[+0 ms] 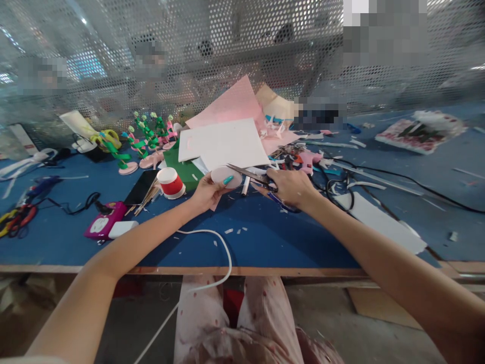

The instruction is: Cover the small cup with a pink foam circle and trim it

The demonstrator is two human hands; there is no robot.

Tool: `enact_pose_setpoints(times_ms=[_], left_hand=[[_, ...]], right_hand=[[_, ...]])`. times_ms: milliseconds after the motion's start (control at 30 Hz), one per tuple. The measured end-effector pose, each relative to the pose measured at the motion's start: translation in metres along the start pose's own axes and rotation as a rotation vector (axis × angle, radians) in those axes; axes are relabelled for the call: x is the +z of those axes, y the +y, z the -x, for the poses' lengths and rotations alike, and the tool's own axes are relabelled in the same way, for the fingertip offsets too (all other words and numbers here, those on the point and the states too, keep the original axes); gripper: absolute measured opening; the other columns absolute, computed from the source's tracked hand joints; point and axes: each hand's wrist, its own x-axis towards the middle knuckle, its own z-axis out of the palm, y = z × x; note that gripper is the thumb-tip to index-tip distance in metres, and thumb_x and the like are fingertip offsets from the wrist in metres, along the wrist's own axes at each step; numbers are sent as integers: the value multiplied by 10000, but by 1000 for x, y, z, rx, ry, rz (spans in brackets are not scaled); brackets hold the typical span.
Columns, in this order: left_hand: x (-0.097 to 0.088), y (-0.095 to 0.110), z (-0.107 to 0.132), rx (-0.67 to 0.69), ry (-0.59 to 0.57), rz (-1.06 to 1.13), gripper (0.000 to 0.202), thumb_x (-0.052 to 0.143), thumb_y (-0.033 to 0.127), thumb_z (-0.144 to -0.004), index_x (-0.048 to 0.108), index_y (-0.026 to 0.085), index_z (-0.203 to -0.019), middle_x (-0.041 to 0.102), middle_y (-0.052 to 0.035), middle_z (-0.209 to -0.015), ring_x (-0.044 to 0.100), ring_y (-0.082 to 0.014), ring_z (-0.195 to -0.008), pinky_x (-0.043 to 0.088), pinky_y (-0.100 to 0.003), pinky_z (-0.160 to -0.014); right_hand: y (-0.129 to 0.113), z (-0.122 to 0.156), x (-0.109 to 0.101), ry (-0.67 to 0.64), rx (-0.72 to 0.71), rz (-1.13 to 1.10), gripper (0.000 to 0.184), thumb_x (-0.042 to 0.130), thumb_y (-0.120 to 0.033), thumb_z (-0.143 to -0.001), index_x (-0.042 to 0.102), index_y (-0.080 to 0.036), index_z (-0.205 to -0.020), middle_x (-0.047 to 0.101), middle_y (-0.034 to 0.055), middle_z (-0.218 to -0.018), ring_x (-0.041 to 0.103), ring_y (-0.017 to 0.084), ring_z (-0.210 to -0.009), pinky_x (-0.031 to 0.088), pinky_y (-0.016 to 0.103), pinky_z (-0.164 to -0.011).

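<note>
Scissors: we hold them above the blue tabletop, long axis slanting from handles at near right to tips at far left; the tips point leftward and slightly away from us, at the disc's far edge.
Right hand: our fingers are wrapped round the scissors' handles.
Left hand: our thumb, with a teal nail, and fingers pinch the disc.
Pale pink disc: its flat face is turned up towards us, nearer than the white sheet.
Red-and-white container: it stands left of our left hand; any print is too small to read.
Purple case: its white patch bears dark marks we cannot make out.
</note>
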Motion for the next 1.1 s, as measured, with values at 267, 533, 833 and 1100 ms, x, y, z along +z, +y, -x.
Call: enact_pose_setpoints(times_ms=[267, 533, 833, 1100], left_hand=[[2, 1, 1, -10, 20, -7, 396, 841, 73, -431, 648, 148, -767, 699, -4, -719, 671, -273, -931, 535, -484, -890], [3, 1, 2, -9, 10, 7, 363, 836, 88, -460, 651, 145, -767, 699, -9, -719, 670, -277, -935, 528, -496, -900], [1, 2, 0, -14, 61, 5, 317, 774, 30, -533, 642, 162, -789, 696, 1, -746, 660, -259, -968, 532, -468, -901], [0, 3, -1, -13, 59, 4, 326, 784, 43, -509, 640, 168, -774, 689, 20, -723, 680, -184, -780, 581, -374, -800]], right_hand=[[-1, 1, -3, -3, 19, 9, 578, 224, -587, -883, 564, -146, -1039, 694, 132, -907, 639, 267, -799, 235, 269, -536], [2, -1, -4, 24, -14, -9, 506, 283, -558, -876, 575, -166, -1005, 696, 123, -905, 635, 257, -822, 248, 267, -548], [7, -1, 0, 38, 3, -6, 478, 312, -563, -864, 583, -184, -972, 702, 82, -951, 639, 250, -853, 202, 265, -522], [12, -3, 1, 26, -46, -26, 513, 284, -558, -870, 607, -167, -943, 706, 114, -891, 645, 241, -809, 241, 262, -540]])
